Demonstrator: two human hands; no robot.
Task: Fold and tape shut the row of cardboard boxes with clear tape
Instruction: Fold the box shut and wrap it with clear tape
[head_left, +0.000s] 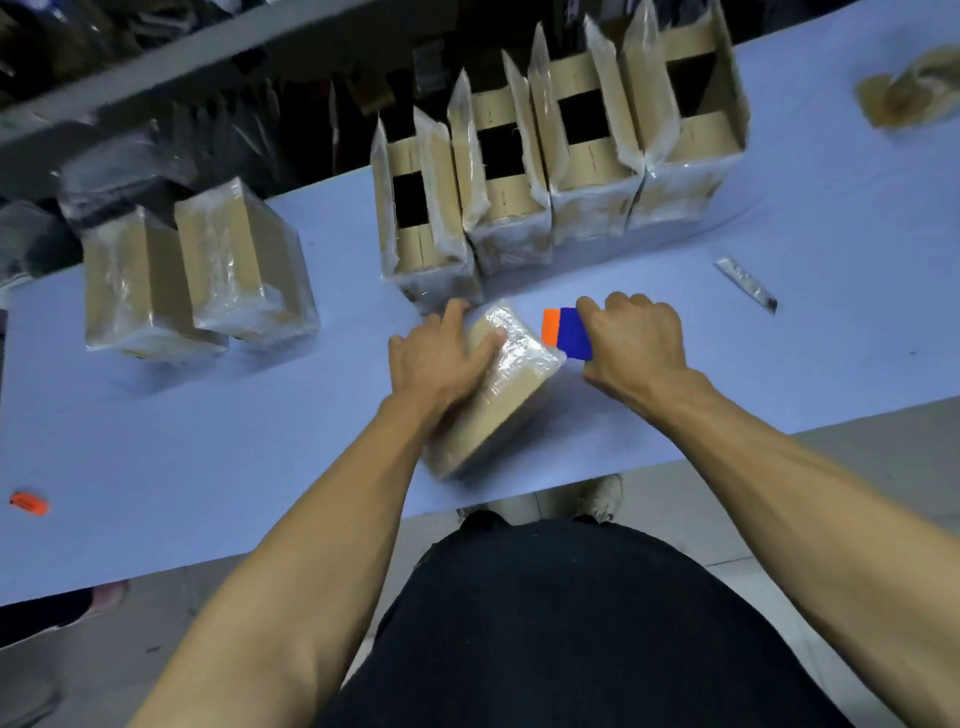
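A closed cardboard box (498, 410) wrapped in clear tape lies tilted on the pale blue table (260, 441), close to the front edge. My left hand (441, 358) lies flat on its top, fingers spread over the far end. My right hand (634, 340) grips a blue and orange tape dispenser (566, 332) held against the box's far right corner. Behind them stands a row of several open boxes (561, 156) with upright flaps. Two taped boxes (197, 275) sit at the left.
A metal box cutter (746, 285) lies on the table to the right. A small orange cutter (30, 503) rests near the left front edge. Crumpled tape and cardboard scrap (909, 93) sits at the far right. Dark shelving runs behind the table.
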